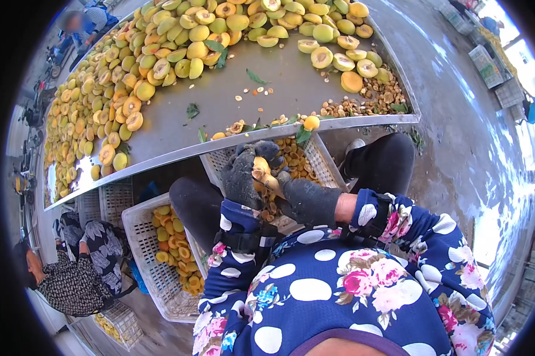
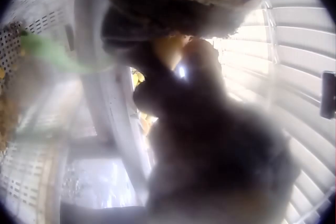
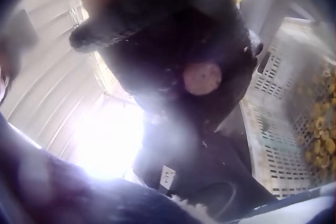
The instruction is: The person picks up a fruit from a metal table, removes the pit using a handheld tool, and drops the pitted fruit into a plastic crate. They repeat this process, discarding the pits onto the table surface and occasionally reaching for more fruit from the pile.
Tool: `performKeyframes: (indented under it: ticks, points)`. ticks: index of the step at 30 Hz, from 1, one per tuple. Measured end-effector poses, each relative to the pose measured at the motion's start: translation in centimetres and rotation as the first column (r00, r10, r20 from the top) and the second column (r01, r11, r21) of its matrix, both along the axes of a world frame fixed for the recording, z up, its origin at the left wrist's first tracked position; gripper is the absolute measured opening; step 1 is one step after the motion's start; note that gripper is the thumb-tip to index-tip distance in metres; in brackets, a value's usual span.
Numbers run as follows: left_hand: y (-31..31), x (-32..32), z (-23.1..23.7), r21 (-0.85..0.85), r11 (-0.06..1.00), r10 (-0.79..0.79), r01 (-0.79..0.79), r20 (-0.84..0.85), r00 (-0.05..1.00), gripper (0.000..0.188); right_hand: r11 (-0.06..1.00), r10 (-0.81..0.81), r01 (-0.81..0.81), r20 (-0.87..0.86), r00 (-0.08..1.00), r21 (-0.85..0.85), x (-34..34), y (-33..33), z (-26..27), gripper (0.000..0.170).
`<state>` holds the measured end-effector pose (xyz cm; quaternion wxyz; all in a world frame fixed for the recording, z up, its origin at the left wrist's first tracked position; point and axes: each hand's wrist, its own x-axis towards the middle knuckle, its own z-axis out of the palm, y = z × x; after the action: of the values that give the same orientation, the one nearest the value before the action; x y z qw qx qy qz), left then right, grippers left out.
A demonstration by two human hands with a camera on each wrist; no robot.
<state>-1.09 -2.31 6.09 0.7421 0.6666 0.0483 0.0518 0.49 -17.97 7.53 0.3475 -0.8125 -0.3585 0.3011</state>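
Over the crates, my gloved left hand (image 1: 241,175) grips a yellow apricot (image 1: 260,168), its fingers curled round the fruit. The right hand (image 1: 315,200), in a dark glove too, is closed on a small knife whose blade meets the apricot. A bright glint on the blade (image 2: 182,71) shows beside the fruit in the left wrist view. In the right wrist view the round, tan butt of the handle (image 3: 202,78) pokes out of the glove; the rest of the handle is hidden. Both hands are close together, just below the metal table's near edge.
A metal table (image 1: 214,104) bears heaped whole and halved apricots (image 1: 178,35) and a pile of pits (image 1: 374,98). Between the knees stands a white crate (image 1: 333,163) of apricot halves; another crate (image 1: 143,261) is at the left. A seated person (image 1: 77,279) works nearby.
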Motion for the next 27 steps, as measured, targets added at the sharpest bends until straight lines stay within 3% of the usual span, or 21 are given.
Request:
performKeyframes:
  ticks: [2, 3, 4, 5, 6, 8, 12, 14, 15, 17, 19, 21, 22, 23, 24, 25, 26, 27]
  points:
    - [0.5, 0.2, 0.0, 0.248, 0.966, 0.042, -0.074, 0.132, 0.99, 0.037, 0.999, 0.017, -0.015, 0.062, 0.998, -0.037, 0.2, 0.0, -0.4, 0.036]
    - [0.3, 0.2, 0.1, 0.246, 0.967, 0.041, -0.073, 0.13, 0.991, 0.037, 0.999, 0.017, -0.014, 0.061, 0.998, -0.039, 0.1, 0.1, -0.8, 0.036]
    - [-0.2, 0.3, 0.4, -0.005, 0.995, 0.104, -0.103, 0.07, 0.992, 0.035, 1.0, 0.021, -0.021, 0.08, 0.997, -0.006, 0.1, 0.2, -1.0, 0.036]
    - [-0.5, 0.3, 0.4, -0.253, 0.957, 0.148, -0.144, -0.004, 0.989, 0.034, 0.999, 0.025, -0.028, 0.098, 0.995, 0.028, 0.1, 0.3, -1.1, 0.037]
    - [-0.6, 0.4, -0.1, -0.253, 0.956, 0.148, -0.145, -0.007, 0.989, 0.034, 0.999, 0.025, -0.028, 0.096, 0.995, 0.027, 0.0, 0.5, -1.2, 0.037]
    - [-0.8, 0.5, -1.1, -0.389, 0.885, 0.256, -0.257, -0.054, 0.965, 0.037, 0.984, -0.052, 0.101, -0.31, 0.949, 0.144, -0.1, 1.0, 0.4, 0.035]
    - [-0.2, 1.0, -1.5, -0.548, 0.809, 0.19, -0.213, -0.098, 0.977, 0.04, 0.985, -0.025, 0.1, -0.461, 0.887, 0.138, 0.8, 1.2, 2.9, 0.032]
    - [0.9, 1.3, -2.3, -0.709, 0.702, 0.011, -0.069, -0.085, 0.996, 0.045, 0.967, -0.125, 0.253, -0.823, 0.554, 0.024, 1.1, 0.9, 4.0, 0.03]
    - [1.2, 1.4, -2.7, -0.709, 0.702, 0.015, -0.072, -0.086, 0.996, 0.045, 0.968, -0.122, 0.249, -0.823, 0.554, 0.024, 1.3, 0.7, 3.9, 0.03]
    - [1.5, 1.5, -3.4, -0.874, 0.478, -0.15, 0.084, 0.013, 0.989, 0.048, 0.957, -0.05, 0.274, -0.884, 0.465, 0.09, 1.6, 0.4, 4.0, 0.029]
    - [1.3, 1.6, -4.1, -0.875, 0.471, -0.152, 0.114, 0.046, 0.987, 0.048, 0.969, -0.054, 0.238, -0.887, 0.459, 0.064, 2.2, 0.0, 3.7, 0.029]
    - [1.1, 1.3, -4.3, -0.847, 0.489, -0.19, 0.209, 0.13, 0.973, 0.05, 0.954, 0.238, 0.007, -0.768, 0.595, 0.301, 2.5, -0.4, 0.9, 0.03]
    - [1.0, 1.4, -4.0, -0.848, 0.488, -0.189, 0.208, 0.13, 0.973, 0.05, 0.954, 0.238, 0.006, -0.769, 0.594, 0.299, 2.5, -0.4, 0.2, 0.03]
    - [0.8, 1.3, -3.5, -0.835, 0.514, -0.175, 0.194, 0.12, 0.977, 0.05, 0.839, 0.333, -0.154, -0.268, 0.904, 0.522, 2.4, -0.3, -0.4, 0.029]
    - [0.7, 1.3, -3.2, -0.821, 0.541, -0.161, 0.181, 0.111, 0.981, 0.05, 0.694, 0.255, -0.407, 0.325, 0.911, 0.594, 2.3, -0.3, -0.8, 0.029]
    - [0.6, 1.5, -3.3, -0.821, 0.541, -0.161, 0.18, 0.11, 0.981, 0.05, 0.694, 0.256, -0.407, 0.325, 0.911, 0.594, 2.1, -0.3, -1.0, 0.029]
    - [0.5, 1.8, -3.7, -0.876, 0.452, -0.164, 0.168, 0.103, 0.981, 0.049, 0.793, 0.319, -0.143, -0.204, 0.925, 0.592, 1.8, -0.5, -1.1, 0.03]
    - [0.4, 2.0, -3.8, -0.922, 0.357, -0.169, 0.152, 0.096, 0.981, 0.049, 0.892, 0.279, 0.077, -0.677, 0.681, 0.445, 1.7, -0.6, -1.2, 0.03]
